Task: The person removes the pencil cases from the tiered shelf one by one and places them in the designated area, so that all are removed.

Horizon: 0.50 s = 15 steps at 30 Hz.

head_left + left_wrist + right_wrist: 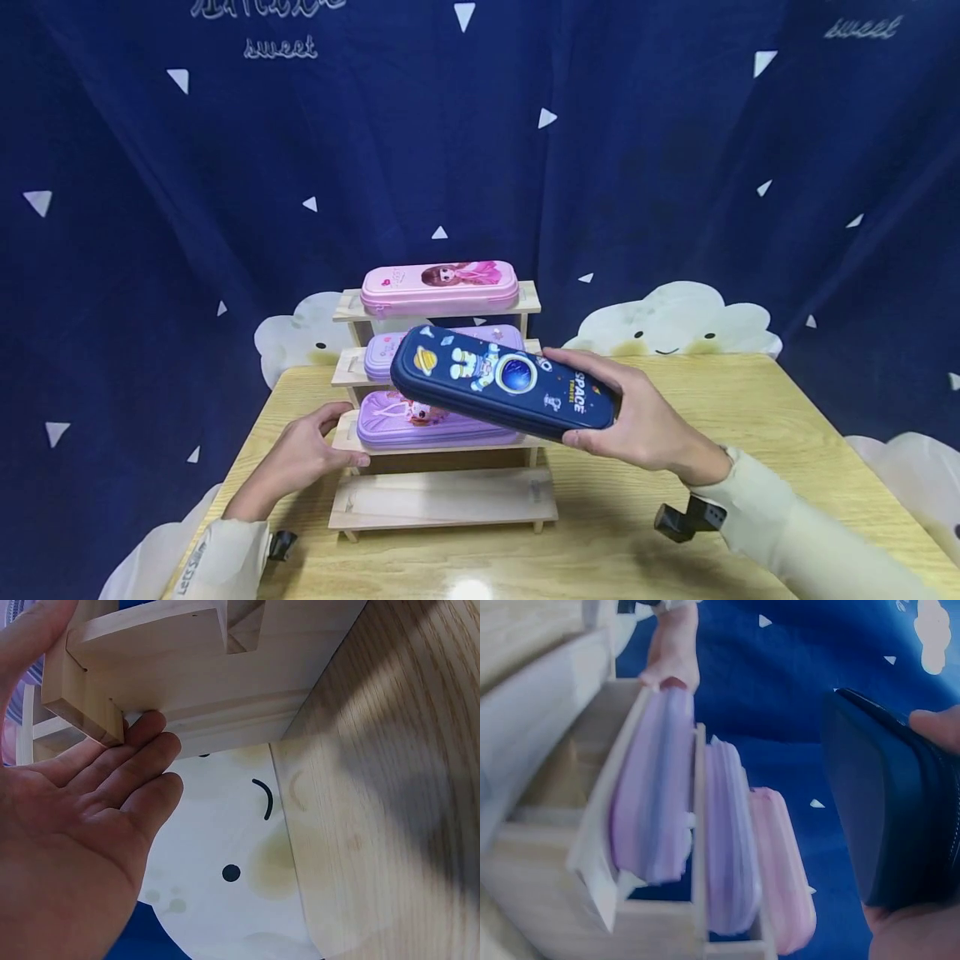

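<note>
My right hand (641, 417) grips the right end of a dark navy pencil case (502, 379), printed with an astronaut and "SPACE TRAVEL". The case is held tilted in front of a stepped wooden stand (442, 500), partly covering the cases behind it. My left hand (303, 450) holds the left end of a middle step, thumb in front and fingers behind. On that step lies a purple pencil case (427, 425). A lilac pencil case (381, 357) sits one step higher, mostly hidden. On the top step rests a pink pencil case (438, 287) with a doll picture.
The lowest step of the stand is bare wood. The stand is on a wood-grain table (720, 433). Behind hangs a dark blue curtain (637, 183) with white triangles and smiling clouds. A small black device (690, 518) is on my right wrist.
</note>
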Motion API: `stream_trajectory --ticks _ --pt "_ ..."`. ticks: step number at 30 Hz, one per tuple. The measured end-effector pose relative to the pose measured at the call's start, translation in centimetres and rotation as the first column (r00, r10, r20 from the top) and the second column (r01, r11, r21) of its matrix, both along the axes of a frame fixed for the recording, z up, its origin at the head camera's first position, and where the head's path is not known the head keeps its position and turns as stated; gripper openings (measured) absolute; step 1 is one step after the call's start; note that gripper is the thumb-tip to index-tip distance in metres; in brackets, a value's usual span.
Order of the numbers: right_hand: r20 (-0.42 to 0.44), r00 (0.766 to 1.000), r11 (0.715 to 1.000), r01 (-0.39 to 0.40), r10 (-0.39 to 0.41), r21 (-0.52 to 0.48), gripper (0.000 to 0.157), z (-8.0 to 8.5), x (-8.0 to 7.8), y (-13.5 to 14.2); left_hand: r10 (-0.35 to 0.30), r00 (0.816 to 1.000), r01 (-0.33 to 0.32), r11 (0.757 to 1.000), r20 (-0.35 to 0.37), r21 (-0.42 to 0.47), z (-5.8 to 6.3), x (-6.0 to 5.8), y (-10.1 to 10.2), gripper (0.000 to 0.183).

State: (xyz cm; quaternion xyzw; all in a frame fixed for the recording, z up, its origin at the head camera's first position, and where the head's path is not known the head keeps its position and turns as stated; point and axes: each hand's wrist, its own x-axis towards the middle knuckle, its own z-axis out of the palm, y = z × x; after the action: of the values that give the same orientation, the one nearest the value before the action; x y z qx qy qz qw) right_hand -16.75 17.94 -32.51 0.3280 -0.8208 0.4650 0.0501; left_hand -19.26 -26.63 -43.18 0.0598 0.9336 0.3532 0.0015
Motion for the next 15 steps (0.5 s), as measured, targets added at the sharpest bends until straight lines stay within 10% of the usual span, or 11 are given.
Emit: stream_trajectory --ticks 15 --pt "0.021 0.986 0.985 0.165 -0.164 -0.042 0.083 3.1 0.0 2.7 -0.007 1.0 0.007 1.0 -0.008 0.013 -0.2 0.0 0.1 0.092"
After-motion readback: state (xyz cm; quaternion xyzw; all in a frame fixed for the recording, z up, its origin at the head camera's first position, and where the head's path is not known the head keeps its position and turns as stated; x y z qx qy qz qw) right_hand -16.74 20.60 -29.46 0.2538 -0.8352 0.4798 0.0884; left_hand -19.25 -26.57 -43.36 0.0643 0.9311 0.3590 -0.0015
